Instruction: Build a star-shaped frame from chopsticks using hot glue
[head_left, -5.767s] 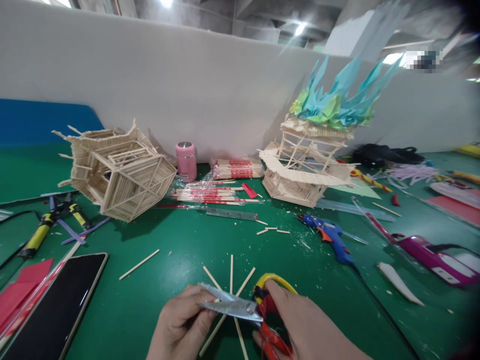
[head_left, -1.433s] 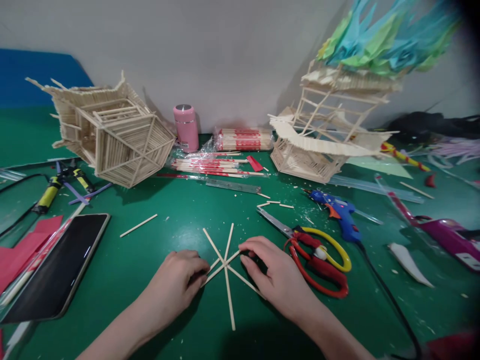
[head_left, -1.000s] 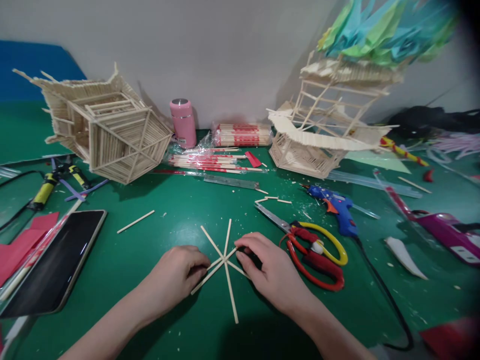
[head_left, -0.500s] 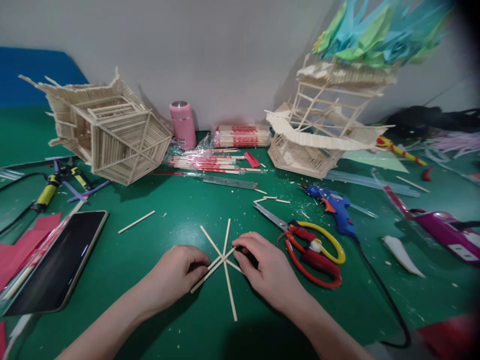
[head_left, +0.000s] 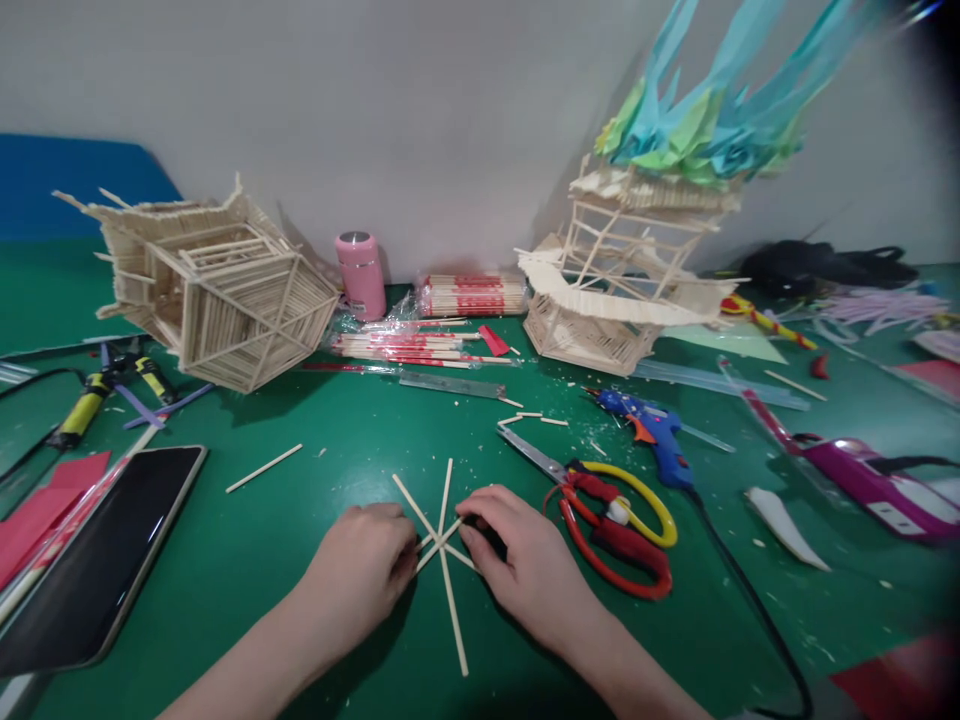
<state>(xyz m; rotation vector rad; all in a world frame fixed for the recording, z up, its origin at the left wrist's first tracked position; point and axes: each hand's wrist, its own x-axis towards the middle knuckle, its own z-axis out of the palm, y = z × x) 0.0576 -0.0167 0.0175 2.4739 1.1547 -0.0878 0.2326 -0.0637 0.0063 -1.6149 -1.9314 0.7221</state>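
Thin wooden sticks joined at a centre form a star flat on the green table. My left hand is closed at its lower-left arm, where a second short stick runs beside that arm; the fingertips are partly hidden behind the hand. On the opposite side, my right hand pinches the upper-right arm's tip between thumb and fingers. Scissors with red and yellow handles lie just right of this hand. One loose stick rests to the left of the star.
Two stick-built models stand at the back, around a pink flask and bundled sticks. A blue glue gun with a trailing cord lies right. A phone and yellow-black pliers lie left.
My left hand has shifted along the lower-left arm and now covers its outer end. My right hand keeps its pinch. The whole view has moved slightly, so everything sits lower.
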